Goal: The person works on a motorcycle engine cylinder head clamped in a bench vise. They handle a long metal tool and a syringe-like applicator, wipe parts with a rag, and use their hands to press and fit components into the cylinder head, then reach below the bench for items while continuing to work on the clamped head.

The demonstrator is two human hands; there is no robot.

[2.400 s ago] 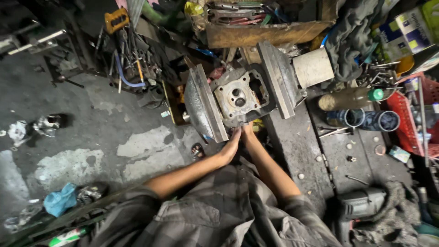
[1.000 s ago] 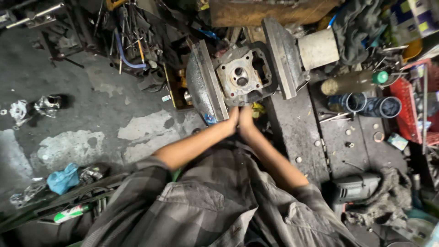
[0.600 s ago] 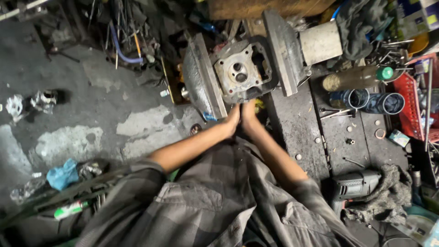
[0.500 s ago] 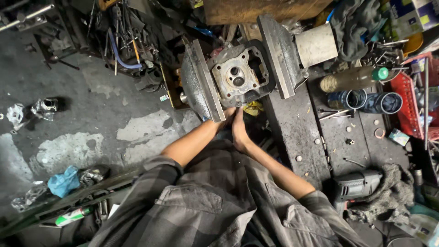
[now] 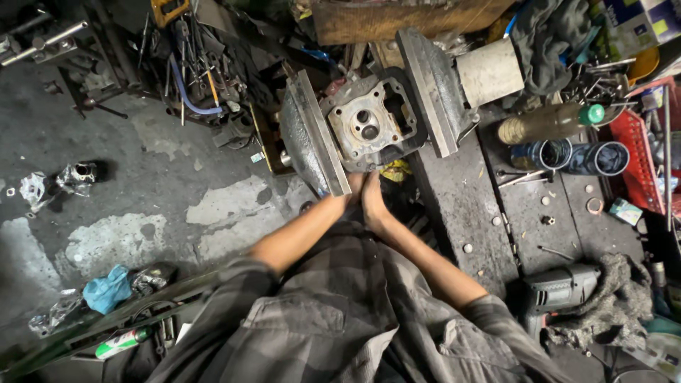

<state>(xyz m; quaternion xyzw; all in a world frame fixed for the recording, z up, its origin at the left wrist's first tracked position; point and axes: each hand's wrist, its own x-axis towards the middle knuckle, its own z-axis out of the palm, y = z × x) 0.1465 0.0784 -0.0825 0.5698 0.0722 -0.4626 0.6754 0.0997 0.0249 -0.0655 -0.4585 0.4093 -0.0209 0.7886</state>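
Right now your two forearms run up from your checked shirt and meet just below the vise, wrists close together. Your left hand (image 5: 347, 201) sits at the lower end of the vise's left plate (image 5: 306, 135), and your right hand (image 5: 372, 202) lies just beside it, touching it, under the metal engine part (image 5: 369, 124). Both hands point away from you, backs turned up toward the camera.

That engine part, a grey casting with round bores in its face, is held between the left plate and the right plate (image 5: 428, 89) at the left edge of the surface (image 5: 468, 213), overhanging the floor.

Your fingers are hard to read: they disappear under the part and into the dark gap below it, so you cannot tell whether they are apart, together or closed on something. Something yellow (image 5: 394, 170) shows just past your right hand, too hidden to identify.

Well to your right, a power drill (image 5: 560, 291) lies near the surface's near edge against a grey rag (image 5: 624, 298). Toward the far right, a bottle with a green cap (image 5: 550, 122) lies on its side above two dark open-ended tubes (image 5: 571, 156).
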